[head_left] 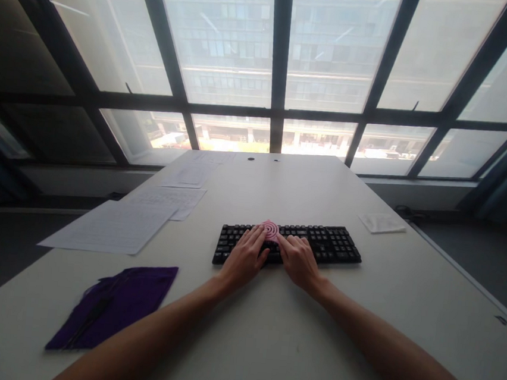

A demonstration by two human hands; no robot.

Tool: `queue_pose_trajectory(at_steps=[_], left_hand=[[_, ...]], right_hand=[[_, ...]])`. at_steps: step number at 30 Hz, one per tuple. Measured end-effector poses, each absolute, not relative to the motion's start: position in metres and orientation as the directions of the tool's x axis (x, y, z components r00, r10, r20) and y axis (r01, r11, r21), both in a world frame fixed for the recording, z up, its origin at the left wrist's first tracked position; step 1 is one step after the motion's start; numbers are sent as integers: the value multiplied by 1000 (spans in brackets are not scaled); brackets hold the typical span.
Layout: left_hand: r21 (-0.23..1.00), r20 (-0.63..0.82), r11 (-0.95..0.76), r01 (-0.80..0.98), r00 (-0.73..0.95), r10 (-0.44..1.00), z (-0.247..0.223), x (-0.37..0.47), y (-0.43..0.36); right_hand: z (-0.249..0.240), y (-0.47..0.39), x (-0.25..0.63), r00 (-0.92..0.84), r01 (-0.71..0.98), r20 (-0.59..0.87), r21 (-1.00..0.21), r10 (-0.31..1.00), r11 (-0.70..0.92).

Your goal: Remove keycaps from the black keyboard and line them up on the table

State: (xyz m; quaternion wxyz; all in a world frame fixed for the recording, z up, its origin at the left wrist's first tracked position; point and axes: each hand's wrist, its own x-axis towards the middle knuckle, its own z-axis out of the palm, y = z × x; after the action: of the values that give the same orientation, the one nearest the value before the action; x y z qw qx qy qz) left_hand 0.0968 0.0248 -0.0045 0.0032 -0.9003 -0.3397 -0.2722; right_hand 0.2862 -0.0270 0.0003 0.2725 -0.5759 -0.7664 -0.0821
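Found pink disc [270,231] lying on keyboard [335,246], left of centre. Observed left hand [246,251] loosely open, fingers laid at one edge of disc, not wrapped round. Observed right hand [298,257] partly curled, index finger at opposite edge; cannot tell whether pinching anything. Could skid or tilt on uneven keyboard top if pushed unequally. Could also depress keyboard if leaned on.

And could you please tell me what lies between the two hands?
A pink object with circular lines, over the black keyboard, as the head view shows.
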Motion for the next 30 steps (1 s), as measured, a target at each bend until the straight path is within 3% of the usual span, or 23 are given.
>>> queue_pose_trajectory(at_steps=[30], left_hand=[[169,487,-802,573,658,574,-6,101,19]], right_hand=[[2,-29,286,-224,908,435,-231,872,349]])
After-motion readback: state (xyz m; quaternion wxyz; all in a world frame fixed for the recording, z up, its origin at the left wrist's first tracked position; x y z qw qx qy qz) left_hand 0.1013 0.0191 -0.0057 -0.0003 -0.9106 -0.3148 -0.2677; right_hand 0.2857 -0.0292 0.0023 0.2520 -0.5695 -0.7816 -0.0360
